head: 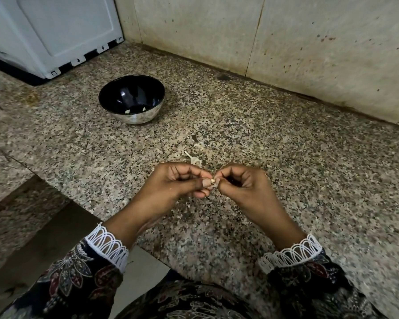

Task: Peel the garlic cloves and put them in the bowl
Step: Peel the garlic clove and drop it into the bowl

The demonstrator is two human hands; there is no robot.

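Note:
A small garlic clove (pixel 213 182) is pinched between the fingertips of my left hand (pixel 182 181) and my right hand (pixel 242 185), just above the granite counter. Both hands have curled fingers meeting at the clove, which is mostly hidden. A steel bowl (pixel 134 115) with a dark inside stands farther back and to the left; two pale cloves lie at its bottom. Loose garlic skins (pixel 195 160) lie on the counter just beyond my hands.
A white appliance (pixel 55 35) stands at the back left corner. A stained tiled wall (pixel 286 42) runs along the back and right. The counter's front edge (pixel 62 192) drops off at the left, near my left forearm.

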